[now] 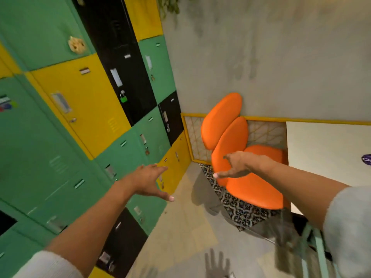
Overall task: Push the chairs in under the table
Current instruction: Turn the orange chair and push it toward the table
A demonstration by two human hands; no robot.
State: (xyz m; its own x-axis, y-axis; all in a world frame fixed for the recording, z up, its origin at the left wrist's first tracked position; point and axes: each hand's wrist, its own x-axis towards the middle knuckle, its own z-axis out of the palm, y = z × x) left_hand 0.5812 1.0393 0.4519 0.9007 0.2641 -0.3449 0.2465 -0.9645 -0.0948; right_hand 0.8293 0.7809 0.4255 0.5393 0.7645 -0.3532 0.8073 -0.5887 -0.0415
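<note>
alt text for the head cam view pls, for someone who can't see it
Two bare hands reach forward, open and holding nothing: the right hand in front of the near orange chair, contact unclear, the left hand in the air toward the lockers. A second orange chair stands behind by the grey wall, and a white table lies at right.

There is one view only, from a wide-angle camera on the person's head, tilted sharply and looking forward and down over both outstretched arms. It faces a room corner, with lockers (pixel 84 109) close on the left and orange chairs (pixel 236 149) near ahead beside a white table (pixel 329 149).
</note>
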